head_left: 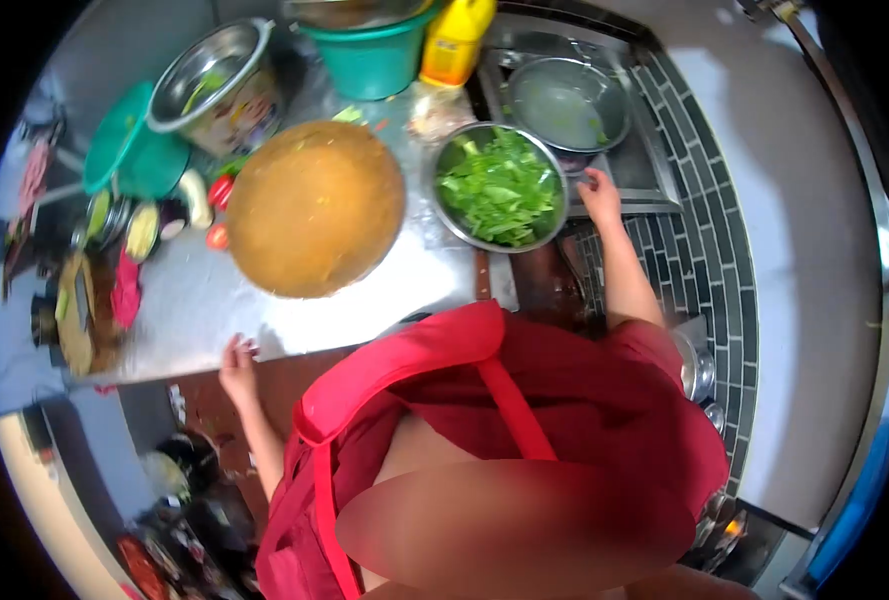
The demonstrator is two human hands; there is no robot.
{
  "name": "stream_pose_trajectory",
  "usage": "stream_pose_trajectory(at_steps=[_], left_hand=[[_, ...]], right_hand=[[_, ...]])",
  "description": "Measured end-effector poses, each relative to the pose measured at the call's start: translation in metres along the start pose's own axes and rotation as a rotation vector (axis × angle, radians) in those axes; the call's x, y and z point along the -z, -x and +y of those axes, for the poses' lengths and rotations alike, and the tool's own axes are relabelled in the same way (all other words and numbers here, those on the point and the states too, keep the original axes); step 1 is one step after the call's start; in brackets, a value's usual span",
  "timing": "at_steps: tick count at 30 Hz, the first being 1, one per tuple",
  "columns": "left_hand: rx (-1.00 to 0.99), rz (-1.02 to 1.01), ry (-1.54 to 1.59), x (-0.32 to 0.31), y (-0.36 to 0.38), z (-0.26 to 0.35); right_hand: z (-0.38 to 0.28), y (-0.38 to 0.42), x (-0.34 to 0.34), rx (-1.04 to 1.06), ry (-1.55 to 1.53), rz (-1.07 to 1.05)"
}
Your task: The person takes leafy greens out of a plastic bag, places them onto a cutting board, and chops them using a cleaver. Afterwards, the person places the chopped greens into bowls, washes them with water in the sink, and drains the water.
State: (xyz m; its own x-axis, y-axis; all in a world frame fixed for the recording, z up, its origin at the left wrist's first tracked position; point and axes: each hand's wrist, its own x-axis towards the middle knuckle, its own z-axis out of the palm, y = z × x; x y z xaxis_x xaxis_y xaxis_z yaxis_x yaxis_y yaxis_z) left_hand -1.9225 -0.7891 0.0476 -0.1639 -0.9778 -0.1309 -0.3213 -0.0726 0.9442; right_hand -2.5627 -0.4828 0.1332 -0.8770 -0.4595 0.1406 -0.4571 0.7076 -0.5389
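My left hand (pixel 238 368) hangs by the front edge of the metal counter (pixel 189 310), empty, with its fingers loosely apart. My right hand (pixel 600 195) reaches forward at the sink side, fingers apart and nothing in them. It is just right of a steel bowl (pixel 476 243) heaped with cut leafy greens (pixel 501 188). Close beyond its fingertips, a round metal basin (pixel 567 105) with cloudy water and a few green bits stands over the sink. A round wooden chopping board (pixel 314 210) lies on the counter between my hands.
At the back are a patterned steel pail (pixel 226 115), green tubs (pixel 367 62) (pixel 139 150) and a yellow jug (pixel 456 42). Red tomatoes (pixel 220 192) and cut vegetables (pixel 144 232) lie left of the board. A smaller board (pixel 76 320) with a knife sits at the far left.
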Motion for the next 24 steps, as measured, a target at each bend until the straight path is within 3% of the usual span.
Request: stream_pose_trajectory(at_steps=[4, 6, 9, 13, 16, 17, 20, 24], left_hand=[[0.103, -0.501, 0.147, -0.154, 0.047, 0.086], [0.107, -0.706, 0.136, -0.212, 0.064, 0.119], [0.213, -0.842, 0.163, -0.285, 0.063, 0.122], [0.656, -0.697, 0.406, -0.349, 0.057, 0.146], [0.683, -0.616, 0.415, -0.369, 0.054, 0.146], [0.666, -0.594, 0.432, -0.374, 0.054, 0.146], [0.586, -0.583, 0.377, -0.380, 0.055, 0.146], [0.604, -0.535, 0.321, -0.393, 0.064, 0.165]], right_hand=[[0.064, -0.053, -0.014, -0.530, -0.833, -0.154], [0.093, -0.083, -0.033, -0.682, -1.031, -0.145], [0.132, -0.134, -0.071, -0.774, -1.271, -0.249], [0.127, -0.163, -0.098, -0.932, -1.449, -0.035], [0.129, -0.173, -0.115, -0.931, -1.273, 0.274], [0.129, -0.173, -0.115, -0.786, -1.222, 0.412], [0.139, -0.180, -0.113, -0.601, -1.397, 0.521], [0.147, -0.195, -0.097, -0.651, -1.403, 0.551]])
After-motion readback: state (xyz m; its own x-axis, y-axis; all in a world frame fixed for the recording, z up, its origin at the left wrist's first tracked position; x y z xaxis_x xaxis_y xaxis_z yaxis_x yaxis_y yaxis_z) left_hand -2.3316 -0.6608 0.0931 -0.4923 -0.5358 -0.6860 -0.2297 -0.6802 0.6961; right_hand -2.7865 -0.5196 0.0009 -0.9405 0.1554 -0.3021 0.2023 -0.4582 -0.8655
